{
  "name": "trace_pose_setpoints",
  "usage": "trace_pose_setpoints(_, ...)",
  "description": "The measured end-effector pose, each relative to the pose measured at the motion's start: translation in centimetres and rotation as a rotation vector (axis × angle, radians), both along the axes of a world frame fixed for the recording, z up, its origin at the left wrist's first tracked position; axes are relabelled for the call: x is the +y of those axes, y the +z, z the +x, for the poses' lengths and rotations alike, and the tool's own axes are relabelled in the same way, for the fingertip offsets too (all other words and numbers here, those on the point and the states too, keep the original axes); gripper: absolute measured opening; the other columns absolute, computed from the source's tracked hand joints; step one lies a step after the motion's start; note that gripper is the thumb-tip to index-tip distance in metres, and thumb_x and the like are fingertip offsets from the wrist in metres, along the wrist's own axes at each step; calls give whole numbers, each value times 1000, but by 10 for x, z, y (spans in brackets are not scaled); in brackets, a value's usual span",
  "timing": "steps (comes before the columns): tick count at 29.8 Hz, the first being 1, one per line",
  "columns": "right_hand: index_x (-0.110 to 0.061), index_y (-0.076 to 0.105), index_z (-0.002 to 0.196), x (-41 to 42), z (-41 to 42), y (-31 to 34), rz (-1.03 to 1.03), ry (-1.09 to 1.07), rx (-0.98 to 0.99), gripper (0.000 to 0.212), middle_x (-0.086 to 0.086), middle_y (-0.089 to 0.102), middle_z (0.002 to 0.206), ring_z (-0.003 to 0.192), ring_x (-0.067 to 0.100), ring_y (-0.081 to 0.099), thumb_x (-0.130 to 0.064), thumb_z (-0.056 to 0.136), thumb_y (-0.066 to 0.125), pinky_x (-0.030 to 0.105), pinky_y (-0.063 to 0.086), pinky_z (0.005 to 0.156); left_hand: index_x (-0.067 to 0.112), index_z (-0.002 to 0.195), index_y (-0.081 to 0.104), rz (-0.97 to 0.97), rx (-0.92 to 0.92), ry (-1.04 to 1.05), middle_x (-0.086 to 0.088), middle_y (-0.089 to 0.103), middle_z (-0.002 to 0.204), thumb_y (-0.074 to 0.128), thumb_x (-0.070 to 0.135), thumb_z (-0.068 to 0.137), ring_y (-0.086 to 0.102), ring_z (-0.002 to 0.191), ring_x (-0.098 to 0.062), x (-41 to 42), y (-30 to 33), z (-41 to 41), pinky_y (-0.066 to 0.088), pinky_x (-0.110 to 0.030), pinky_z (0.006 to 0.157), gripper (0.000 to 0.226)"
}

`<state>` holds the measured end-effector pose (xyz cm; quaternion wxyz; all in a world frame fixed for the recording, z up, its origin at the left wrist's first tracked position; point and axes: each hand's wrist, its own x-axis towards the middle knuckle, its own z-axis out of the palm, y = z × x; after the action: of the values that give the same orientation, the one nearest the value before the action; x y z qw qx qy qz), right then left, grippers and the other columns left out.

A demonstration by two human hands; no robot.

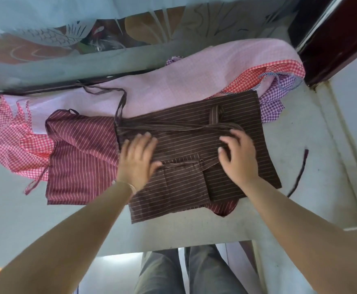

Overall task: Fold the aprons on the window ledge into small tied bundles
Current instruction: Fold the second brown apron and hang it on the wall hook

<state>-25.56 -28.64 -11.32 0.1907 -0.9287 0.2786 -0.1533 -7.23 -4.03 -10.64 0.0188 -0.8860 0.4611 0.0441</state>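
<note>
- Brown striped apron (194, 145) is laid flat on the window ledge (300, 145), over a maroon striped apron (82, 153).
- Left hand (138, 160) is pressed flat on it, fingers extended.
- Right hand (240, 158) is rested on it, fingers loosely bent, nothing gripped.

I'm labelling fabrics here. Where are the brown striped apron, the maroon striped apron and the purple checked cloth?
brown striped apron (194, 145), head view, its middle.
maroon striped apron (82, 158), head view, flat left part.
purple checked cloth (273, 105), head view, right corner.

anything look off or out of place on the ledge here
One loose dark tie trails off to the right of the brown striped apron, lying on the bare ledge away from the fabric. Behind, the pink checked aprons lie in a rumpled heap. Nothing looks torn or spilled.
</note>
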Motion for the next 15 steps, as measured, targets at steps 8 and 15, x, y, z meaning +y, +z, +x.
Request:
trace_pose_setpoints(8, -29, 31, 147, 71, -56, -33, -88, 780, 561, 60, -2, 28, 156, 146, 22, 18, -46, 91, 46, 53, 15, 117, 22, 128, 49, 159, 218, -244, -4, 57, 126, 63, 40, 78, 57, 108, -28, 32, -31, -133, 46, -51, 91, 55)
trace_pose_setpoints(15, -28, 25, 150, 81, -43, -16, 73, 638, 640, 58, -9, 17, 159, 148, 12, 5, -39, 96, 45, 50, 5, 119, 19, 144, 37, 239, 228, -86, -7, 40, 146, 54, 23, 89, 42, 128, -30, 19, -21, -127, 43, -44, 101, 57)
